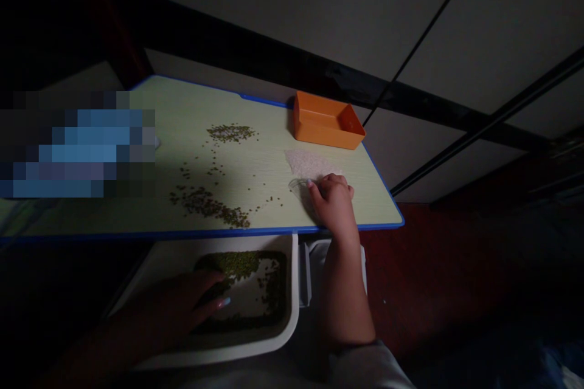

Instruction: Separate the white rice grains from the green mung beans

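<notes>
My left hand reaches into a white bin below the table edge, thumb and a finger apart beside a heap of small green beans. I see nothing held in it, though part of that hand is dark. On the table my right hand is closed around a see-through object with a thin curved rim; its kind is unclear. Just beyond those fingers lies a pile of whitish grains that look like rice. More beans are scattered in a near patch and a far patch.
An orange open box stands at the back right of the pale, blue-edged table. Another light container sits beside the bin, partly behind my right forearm. A blurred-out blue area covers the table's left end. Cabinet panels rise behind.
</notes>
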Tool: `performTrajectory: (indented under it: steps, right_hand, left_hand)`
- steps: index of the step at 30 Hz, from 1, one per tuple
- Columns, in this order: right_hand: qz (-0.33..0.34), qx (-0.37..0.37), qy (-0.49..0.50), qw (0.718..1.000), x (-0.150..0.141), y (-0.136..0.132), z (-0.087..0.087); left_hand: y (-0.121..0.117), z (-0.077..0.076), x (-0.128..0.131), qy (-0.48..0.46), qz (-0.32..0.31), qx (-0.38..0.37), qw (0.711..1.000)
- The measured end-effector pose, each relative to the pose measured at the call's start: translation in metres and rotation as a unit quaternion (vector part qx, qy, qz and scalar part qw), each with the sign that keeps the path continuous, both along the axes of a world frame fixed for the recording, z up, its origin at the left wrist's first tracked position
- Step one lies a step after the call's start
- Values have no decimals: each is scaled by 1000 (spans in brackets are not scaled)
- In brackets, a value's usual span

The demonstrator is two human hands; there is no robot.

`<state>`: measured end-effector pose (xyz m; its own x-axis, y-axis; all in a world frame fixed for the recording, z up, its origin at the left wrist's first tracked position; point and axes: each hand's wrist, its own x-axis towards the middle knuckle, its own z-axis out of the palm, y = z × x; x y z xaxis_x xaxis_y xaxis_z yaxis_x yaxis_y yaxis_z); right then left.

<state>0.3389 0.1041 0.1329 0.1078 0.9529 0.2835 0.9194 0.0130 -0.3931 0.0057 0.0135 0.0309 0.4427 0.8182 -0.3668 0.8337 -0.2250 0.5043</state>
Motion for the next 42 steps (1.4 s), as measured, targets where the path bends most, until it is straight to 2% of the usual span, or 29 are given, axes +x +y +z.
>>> performTrajectory:
  steps: [9,17,21,24,27,35,39,42]
  right_hand:
    - [15,20,8,1000,0,-5,-1]
    - [-12,13,-21,1000,-9,1,2]
    - [-30,20,-43,998,-4,6,3]
    - [8,22,-58,998,-4,14,9]
    - [54,-11,-84,995,-11,26,18]
    - [105,-61,-142,982,-47,53,38]
    - [145,-82,-129,978,-61,69,44]
    - [210,-99,-100,967,-63,83,44]
  left_hand:
    - [-1,13,8,21,7,-9,1000]
    - [-4,2,2,-18,16,12,1000]
    - [-3,5,6,-16,14,0,1000]
    - [-3,9,9,-17,9,1,1000]
    - [-4,9,11,-24,6,15,1000]
    - [-2,-5,12,-60,9,40,997]
    - [-2,-7,11,-52,1,46,998]
    - [-3,-8,12,-57,-4,49,997]
